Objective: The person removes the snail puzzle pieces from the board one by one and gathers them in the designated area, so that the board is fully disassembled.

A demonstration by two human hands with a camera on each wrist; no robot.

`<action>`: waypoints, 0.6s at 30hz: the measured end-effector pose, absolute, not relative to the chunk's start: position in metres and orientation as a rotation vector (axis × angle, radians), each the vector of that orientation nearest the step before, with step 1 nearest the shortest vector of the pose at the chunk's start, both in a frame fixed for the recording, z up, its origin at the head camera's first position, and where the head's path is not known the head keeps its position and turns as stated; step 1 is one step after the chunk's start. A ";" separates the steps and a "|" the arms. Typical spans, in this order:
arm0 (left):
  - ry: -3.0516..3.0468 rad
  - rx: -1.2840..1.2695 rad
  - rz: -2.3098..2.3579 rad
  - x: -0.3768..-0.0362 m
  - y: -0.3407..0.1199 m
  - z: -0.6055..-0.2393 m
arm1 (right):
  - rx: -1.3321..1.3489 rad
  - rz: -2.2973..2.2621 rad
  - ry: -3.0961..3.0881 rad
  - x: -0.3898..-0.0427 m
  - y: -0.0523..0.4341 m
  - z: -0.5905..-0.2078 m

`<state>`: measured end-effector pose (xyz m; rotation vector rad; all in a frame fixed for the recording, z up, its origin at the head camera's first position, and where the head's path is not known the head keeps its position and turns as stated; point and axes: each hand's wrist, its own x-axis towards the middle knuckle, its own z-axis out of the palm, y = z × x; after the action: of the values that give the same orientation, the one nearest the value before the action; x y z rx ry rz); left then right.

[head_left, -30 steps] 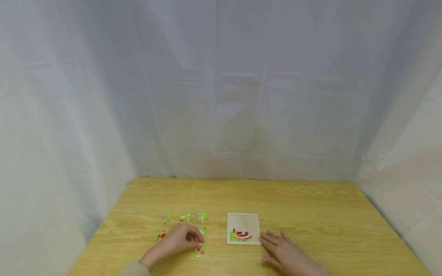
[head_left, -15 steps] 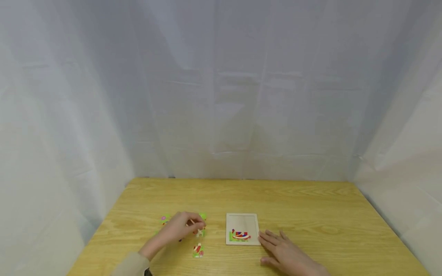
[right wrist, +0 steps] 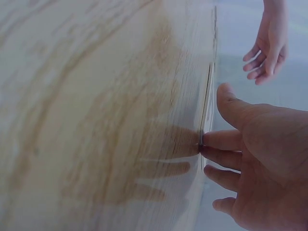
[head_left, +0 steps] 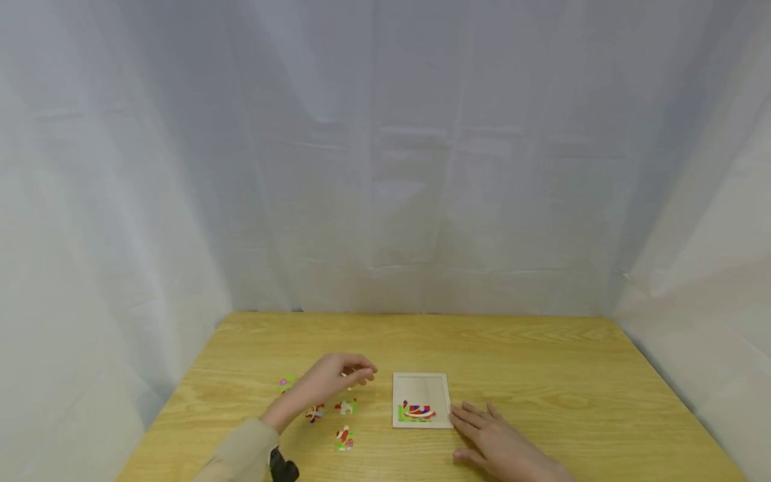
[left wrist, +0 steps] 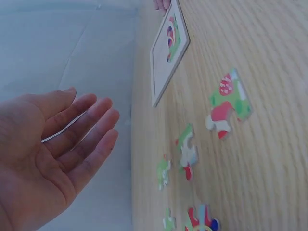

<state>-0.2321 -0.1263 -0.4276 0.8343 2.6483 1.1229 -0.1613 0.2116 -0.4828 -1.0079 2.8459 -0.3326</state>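
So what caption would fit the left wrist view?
Open left hand hovers above loose puzzle pieces beside the puzzle board.

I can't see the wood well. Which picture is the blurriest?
The right wrist view: the table is a smeared blur, and the right hand looks soft too. The left wrist view shows the puzzle pieces fairly sharp but tilted. The head view is clear, though everything looks small.

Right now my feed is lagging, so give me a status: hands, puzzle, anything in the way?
Left hand open, empty, above loose pieces. Right hand open, fingertips at puzzle board edge. Board partly filled. Nothing between hand and board.
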 end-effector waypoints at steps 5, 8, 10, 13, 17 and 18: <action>2.680 0.884 1.093 -0.241 -0.111 -0.425 | -0.999 -0.328 2.839 -0.162 0.211 -0.483; 2.701 0.910 1.080 -0.244 -0.101 -0.421 | -0.995 -0.329 2.839 -0.163 0.211 -0.483; 2.707 0.934 1.076 -0.245 -0.094 -0.419 | -0.995 -0.326 2.841 -0.163 0.211 -0.483; 2.705 0.984 1.062 -0.247 -0.084 -0.419 | -1.009 -0.319 2.852 -0.163 0.211 -0.484; 2.695 0.993 1.053 -0.250 -0.071 -0.422 | -1.023 -0.328 2.858 -0.164 0.212 -0.486; 2.694 0.997 1.053 -0.251 -0.068 -0.423 | -1.025 -0.331 2.859 -0.164 0.212 -0.486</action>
<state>-0.2507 -0.0683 -0.4229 0.9971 2.6942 1.0534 -0.1636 0.2123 -0.4859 -1.0252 2.8592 -0.3306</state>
